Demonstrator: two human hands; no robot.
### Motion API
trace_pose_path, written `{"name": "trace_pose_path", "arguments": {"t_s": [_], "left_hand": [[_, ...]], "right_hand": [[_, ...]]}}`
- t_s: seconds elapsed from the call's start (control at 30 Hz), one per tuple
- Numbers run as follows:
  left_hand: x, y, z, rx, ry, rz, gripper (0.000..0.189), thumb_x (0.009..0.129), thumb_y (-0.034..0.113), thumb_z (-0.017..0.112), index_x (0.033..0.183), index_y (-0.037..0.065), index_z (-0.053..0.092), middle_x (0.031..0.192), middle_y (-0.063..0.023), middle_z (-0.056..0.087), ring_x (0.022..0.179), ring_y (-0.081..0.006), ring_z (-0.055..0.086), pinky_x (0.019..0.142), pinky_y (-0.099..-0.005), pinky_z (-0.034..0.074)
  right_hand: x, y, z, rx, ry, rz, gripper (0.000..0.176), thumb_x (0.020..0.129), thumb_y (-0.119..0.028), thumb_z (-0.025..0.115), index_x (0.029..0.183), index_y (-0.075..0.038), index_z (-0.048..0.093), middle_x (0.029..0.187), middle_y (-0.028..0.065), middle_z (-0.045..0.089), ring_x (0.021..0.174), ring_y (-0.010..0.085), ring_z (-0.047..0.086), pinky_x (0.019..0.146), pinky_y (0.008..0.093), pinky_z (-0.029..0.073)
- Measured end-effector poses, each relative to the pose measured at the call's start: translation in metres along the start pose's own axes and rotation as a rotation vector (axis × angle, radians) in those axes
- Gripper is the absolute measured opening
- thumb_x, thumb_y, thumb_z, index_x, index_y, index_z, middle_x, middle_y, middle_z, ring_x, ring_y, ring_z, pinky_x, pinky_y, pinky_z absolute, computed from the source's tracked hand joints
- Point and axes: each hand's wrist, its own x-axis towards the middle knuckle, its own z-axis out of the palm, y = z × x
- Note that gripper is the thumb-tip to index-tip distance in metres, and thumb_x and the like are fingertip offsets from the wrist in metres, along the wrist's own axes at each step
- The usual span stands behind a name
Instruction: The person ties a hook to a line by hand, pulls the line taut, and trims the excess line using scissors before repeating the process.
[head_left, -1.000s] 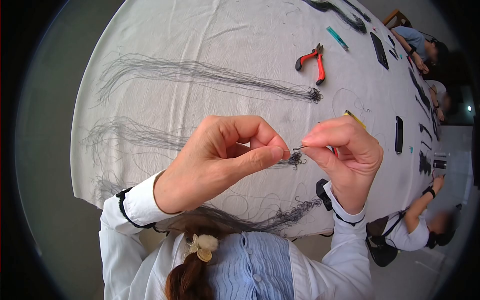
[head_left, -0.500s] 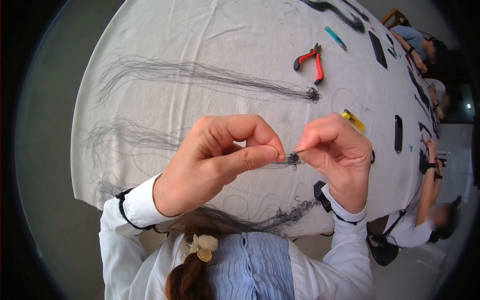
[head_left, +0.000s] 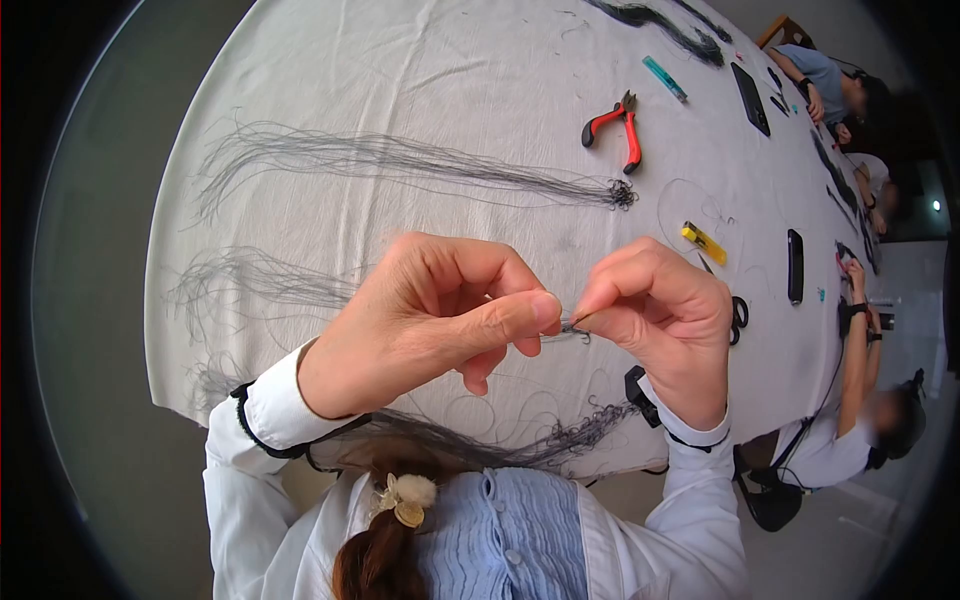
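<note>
Thin dark strands run between the fingertips of my two hands. My left hand (head_left: pixel 430 320) pinches them between thumb and index finger, its other fingers curled loosely below. Close by on the right, my right hand (head_left: pixel 665 325) pinches the strands with thumb and index finger. Under the hands lies a grey strand bundle (head_left: pixel 265 275), its knotted end mostly hidden behind my fingers. Above it, a second bundle (head_left: pixel 420 160) stretches across the white cloth and ends in a curly knot. Nearest my body is a darker, thicker bundle (head_left: pixel 480 440).
On the cloth (head_left: pixel 300 60) lie red-handled pliers (head_left: pixel 622 130), a teal lighter (head_left: pixel 665 79), a yellow lighter (head_left: pixel 704 243), black scissors (head_left: pixel 738 320), a phone (head_left: pixel 751 99) and a black case (head_left: pixel 795 266). Other people (head_left: pixel 845 430) sit along the right side.
My hands have shifted slightly, and my right hand has moved down and left. My left hand's lower fingers have spread downward. The scissors beside my right hand show more.
</note>
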Motion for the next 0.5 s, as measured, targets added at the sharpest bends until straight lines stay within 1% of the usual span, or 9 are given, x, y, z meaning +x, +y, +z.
{"name": "trace_pose_path", "arguments": {"t_s": [0.2,0.37,0.43,0.47,0.5], "left_hand": [[0.0015,-0.0008,0.0011,-0.064,-0.065,-0.066,0.015,0.082,0.013,0.067,0.082,-0.001,0.064,0.069,-0.0063,0.063,0.051,-0.0057,0.054,0.045,-0.0185,0.045],[0.0031,-0.0069,0.0005,-0.140,-0.068,-0.120,0.013,0.081,0.011,0.067,0.083,-0.001,0.065,0.067,-0.0053,0.063,0.051,-0.0059,0.055,0.045,-0.0184,0.045],[0.0032,-0.0084,0.0006,-0.172,-0.061,-0.133,0.012,0.081,0.011,0.067,0.082,-0.001,0.064,0.067,-0.0050,0.062,0.051,-0.0059,0.055,0.045,-0.0183,0.045],[0.0026,-0.0084,-0.0001,-0.195,-0.048,-0.139,0.012,0.081,0.011,0.066,0.082,-0.001,0.064,0.067,-0.0049,0.062,0.050,-0.0058,0.055,0.045,-0.0184,0.046],[0.0023,-0.0084,-0.0005,-0.218,-0.035,-0.145,0.012,0.082,0.012,0.066,0.081,0.000,0.064,0.066,-0.0047,0.062,0.050,-0.0057,0.055,0.045,-0.0185,0.046]], "right_hand": [[0.0004,0.0016,0.0017,0.013,-0.016,-0.002,0.007,0.077,0.005,0.065,0.082,0.002,0.063,0.083,0.0054,0.061,0.074,0.0104,0.061,0.064,0.0208,0.050],[0.0004,0.0035,0.0026,-0.009,-0.021,-0.037,0.009,0.076,0.006,0.065,0.084,0.001,0.064,0.084,0.0055,0.062,0.075,0.0114,0.062,0.064,0.0208,0.051],[0.0008,0.0001,0.0063,0.004,0.051,0.033,0.011,0.076,0.006,0.065,0.085,0.001,0.065,0.085,0.0055,0.062,0.075,0.0115,0.062,0.065,0.0209,0.052],[0.0014,-0.0014,0.0068,0.004,0.051,0.032,0.011,0.076,0.006,0.065,0.085,0.001,0.065,0.085,0.0055,0.062,0.075,0.0115,0.062,0.065,0.0209,0.052],[0.0021,-0.0030,0.0070,-0.013,0.119,0.015,0.013,0.074,0.006,0.066,0.086,0.001,0.065,0.085,0.0058,0.062,0.076,0.0118,0.062,0.065,0.0216,0.052]]}}
